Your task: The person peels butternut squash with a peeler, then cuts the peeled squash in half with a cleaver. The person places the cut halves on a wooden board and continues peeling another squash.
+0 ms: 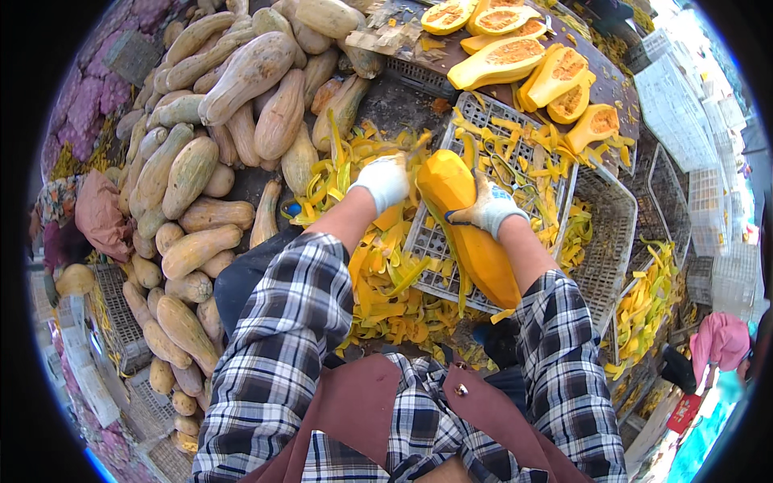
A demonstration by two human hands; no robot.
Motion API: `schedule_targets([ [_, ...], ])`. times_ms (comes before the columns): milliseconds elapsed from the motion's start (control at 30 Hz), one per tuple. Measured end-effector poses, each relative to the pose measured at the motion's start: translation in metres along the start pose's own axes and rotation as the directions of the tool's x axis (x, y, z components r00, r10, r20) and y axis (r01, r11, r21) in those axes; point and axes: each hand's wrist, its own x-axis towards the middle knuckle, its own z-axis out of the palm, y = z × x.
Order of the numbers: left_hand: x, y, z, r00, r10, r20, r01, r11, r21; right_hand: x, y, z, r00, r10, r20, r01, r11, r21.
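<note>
A long squash (pixel 477 247), mostly peeled to orange flesh, lies slantwise over an upturned grey plastic crate (pixel 426 241). My right hand (pixel 486 202), in a white and blue work glove, grips its upper side; a strip of peel hangs along its left edge. My left hand (pixel 383 178), in a white knitted glove, is closed just left of the squash's upper end; what it holds is blurred and I cannot tell its kind. A metal-framed tool (pixel 513 175) rests on the crate among peel strips. Yellow and green peelings (pixel 386 296) are heaped below and left of the crate.
Unpeeled squashes (pixel 247 78) are piled at the left. Halved squashes (pixel 507 57) with seeds lie on a dark board at the upper right. Plastic crates (pixel 610 241), one full of peelings (pixel 649 302), stand at the right. Other people are at the far left and the lower right (pixel 718 344).
</note>
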Motion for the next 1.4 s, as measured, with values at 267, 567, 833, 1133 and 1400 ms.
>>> schedule_targets([
  [267,0.008,0.013,-0.013,0.955,0.166,-0.244,-0.096,0.957,0.274,-0.037,-0.03,0.021,0.996,-0.031,-0.084,0.01,0.973,-0.232],
  [567,0.098,0.123,-0.018,0.998,-0.048,0.033,0.038,0.961,0.275,-0.065,-0.029,0.059,0.976,-0.219,-0.017,0.201,0.925,-0.323],
  [833,0.126,0.17,0.062,0.867,0.405,0.289,-0.495,0.65,0.576,-0.054,-0.027,0.066,0.968,-0.248,0.039,0.247,0.908,-0.338],
  [1133,0.152,0.173,0.094,0.877,0.368,0.31,-0.474,0.766,0.435,-0.043,-0.022,0.075,0.97,-0.234,0.065,0.241,0.902,-0.359],
  [1400,0.179,0.114,0.058,0.996,0.088,0.017,-0.087,0.891,0.445,-0.05,-0.026,0.062,0.968,-0.242,0.073,0.253,0.922,-0.294],
])
